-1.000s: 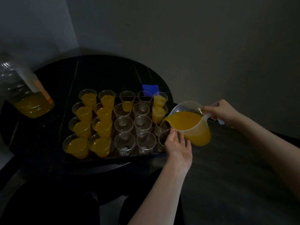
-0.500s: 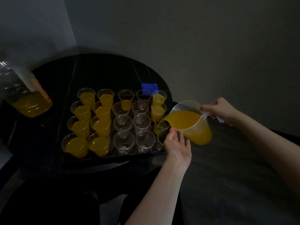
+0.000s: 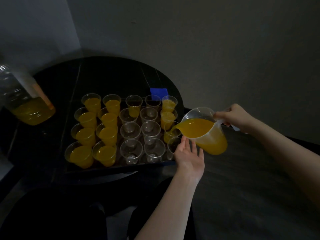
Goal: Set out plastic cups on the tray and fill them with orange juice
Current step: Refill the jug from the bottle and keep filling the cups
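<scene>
A: Head view puts your right hand at the right of the tray, fingers wrapped round the handle of the clear plastic jug. You have it tipped to the left, spout low, and the orange juice inside reaches right up to the lip.

B: Which cup does the spout meet?

A: The third cup in the rightmost column, counted from the far end. It is partly filled. Your left hand sits just under the jug with fingers straight and relaxed, gripping nothing, beside the nearest cup of that column; whether it touches that cup, you cannot tell.

B: And the other cups?

A: They stand upright in a five-by-four grid on the dark tray, which lies on the round black table. The two left columns are full of juice. The two far cups of the right column are full too. One far cup in the middle column holds some juice; the rest look clear.

B: Anything else?

A: A large clear bottle with juice in its bottom stands at the far left, well apart from the tray. A blue patch shows just behind the far row.
</scene>
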